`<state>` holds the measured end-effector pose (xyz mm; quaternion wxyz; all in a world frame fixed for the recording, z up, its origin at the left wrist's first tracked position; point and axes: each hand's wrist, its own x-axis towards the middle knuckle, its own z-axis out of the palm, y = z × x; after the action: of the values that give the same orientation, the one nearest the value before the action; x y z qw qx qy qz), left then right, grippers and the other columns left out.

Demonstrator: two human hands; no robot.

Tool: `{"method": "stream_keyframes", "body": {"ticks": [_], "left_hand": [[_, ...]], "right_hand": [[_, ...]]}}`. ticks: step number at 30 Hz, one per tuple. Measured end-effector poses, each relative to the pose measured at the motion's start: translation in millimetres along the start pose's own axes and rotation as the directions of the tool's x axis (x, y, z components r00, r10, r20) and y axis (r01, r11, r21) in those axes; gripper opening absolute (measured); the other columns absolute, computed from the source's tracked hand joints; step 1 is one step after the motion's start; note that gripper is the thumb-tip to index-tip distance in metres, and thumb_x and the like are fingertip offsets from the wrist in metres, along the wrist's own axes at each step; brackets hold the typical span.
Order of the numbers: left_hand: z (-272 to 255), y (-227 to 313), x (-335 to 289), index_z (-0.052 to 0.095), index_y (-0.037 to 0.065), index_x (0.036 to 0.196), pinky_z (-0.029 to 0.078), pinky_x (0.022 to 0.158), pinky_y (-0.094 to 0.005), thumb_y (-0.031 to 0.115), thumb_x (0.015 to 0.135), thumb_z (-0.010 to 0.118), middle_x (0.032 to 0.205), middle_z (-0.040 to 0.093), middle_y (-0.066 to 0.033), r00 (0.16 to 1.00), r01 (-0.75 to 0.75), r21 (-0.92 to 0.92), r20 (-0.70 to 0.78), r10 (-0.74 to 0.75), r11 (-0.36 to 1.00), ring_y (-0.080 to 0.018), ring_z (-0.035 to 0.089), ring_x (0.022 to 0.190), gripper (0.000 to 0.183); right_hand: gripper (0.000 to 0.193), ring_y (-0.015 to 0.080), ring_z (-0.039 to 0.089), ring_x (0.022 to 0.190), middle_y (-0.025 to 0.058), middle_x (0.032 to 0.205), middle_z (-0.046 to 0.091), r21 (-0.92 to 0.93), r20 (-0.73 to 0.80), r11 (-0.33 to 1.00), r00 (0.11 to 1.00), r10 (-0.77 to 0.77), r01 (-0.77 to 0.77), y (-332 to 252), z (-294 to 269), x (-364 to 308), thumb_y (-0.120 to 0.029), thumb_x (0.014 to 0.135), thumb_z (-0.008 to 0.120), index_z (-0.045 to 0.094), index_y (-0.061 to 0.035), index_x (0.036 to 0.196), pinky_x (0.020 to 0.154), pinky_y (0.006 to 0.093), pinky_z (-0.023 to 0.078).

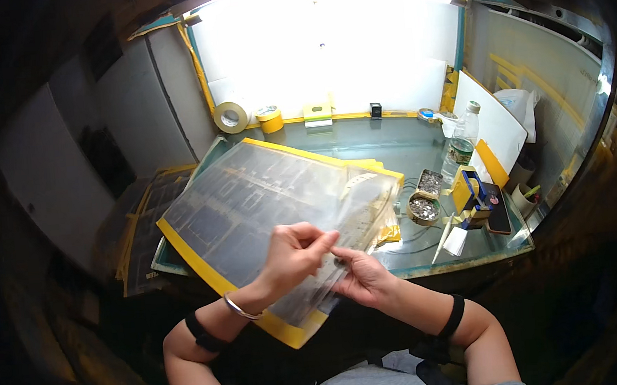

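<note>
A large clear film sheet point(223, 198) with yellow tape along its edges lies tilted over the near left of the glass table, dark rectangular patterns showing through it. Its right side is lifted and curls up in several layers. My right hand point(363, 278) grips that raised edge, thumb on top and fingers behind it. Just left of the right thumb, my left hand point(295, 254) is closed in a pinch above the sheet. Whatever its fingertips hold is too small to make out. A silver bangle point(242, 308) circles my left wrist.
Right of the sheet stand round tins point(424, 207) of small metallic bits, a plastic bottle point(460, 142), a tape dispenser point(469, 192), a phone point(496, 208) and a white pen-like tool point(442, 239). Tape rolls point(232, 117) line the back edge. More taped sheets point(150, 236) lie at left.
</note>
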<state>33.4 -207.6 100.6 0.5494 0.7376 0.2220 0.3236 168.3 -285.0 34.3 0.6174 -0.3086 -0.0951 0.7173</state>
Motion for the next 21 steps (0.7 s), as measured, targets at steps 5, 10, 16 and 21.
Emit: {"method": "stream_keyframes", "body": {"ticks": [5, 10, 16, 21], "left_hand": [[-11, -3, -4, 0.069, 0.0, 0.109, 0.054, 0.08, -0.0333, 0.029, 0.096, 0.063, 0.102, 0.069, -0.0173, 0.917, -0.094, 0.477, 0.383, -0.111, 0.874, -0.0227, 0.068, 0.09, 0.033], [-147, -85, -10, 0.057, 0.002, 0.128, 0.04, 0.104, -0.0431, 0.044, 0.096, 0.055, 0.129, 0.056, -0.0229, 0.968, 0.195, 0.807, -0.249, 0.022, 0.558, -0.0372, 0.05, 0.124, 0.053], [-295, -124, -52, 0.063, -0.007, 0.115, 0.049, 0.089, -0.0428, 0.065, 0.08, 0.066, 0.116, 0.063, -0.0247, 0.548, 0.733, 0.121, -0.689, -0.475, 0.67, -0.0321, 0.061, 0.113, 0.079], [-275, -121, -33, 0.071, -0.005, 0.099, 0.049, 0.069, -0.0306, 0.047, 0.083, 0.075, 0.077, 0.069, -0.0083, 0.714, 0.607, 0.395, -0.652, -0.254, 0.69, -0.0133, 0.06, 0.069, 0.055]], "right_hand": [[0.027, 0.0278, 0.065, 0.097, 0.0155, 0.11, 0.063, -0.106, -0.125, 0.973, 0.968, -0.216, 0.203, 10, -30, 25, -0.003, 0.095, 0.055, 0.053, 0.0015, 0.121, 0.084, 0.042, 0.058], [0.034, 0.0266, 0.066, 0.098, 0.0161, 0.111, 0.064, -0.342, -0.198, 0.89, 0.903, -0.382, 0.301, -23, -32, -20, 0.006, 0.089, 0.06, 0.053, 0.0021, 0.122, 0.083, 0.0411, 0.058], [0.035, 0.024, 0.066, 0.094, 0.0136, 0.105, 0.066, -0.47, -0.152, 0.834, 0.903, -0.401, 0.291, -66, -48, -87, -0.002, 0.085, 0.064, 0.058, 0.001, 0.12, 0.084, 0.0366, 0.056], [0.039, 0.0221, 0.064, 0.096, 0.0104, 0.11, 0.065, -0.577, -0.104, 0.719, 0.838, -0.536, 0.388, -91, -77, -109, -0.001, 0.083, 0.066, 0.059, -0.001, 0.121, 0.086, 0.0336, 0.052]]}}
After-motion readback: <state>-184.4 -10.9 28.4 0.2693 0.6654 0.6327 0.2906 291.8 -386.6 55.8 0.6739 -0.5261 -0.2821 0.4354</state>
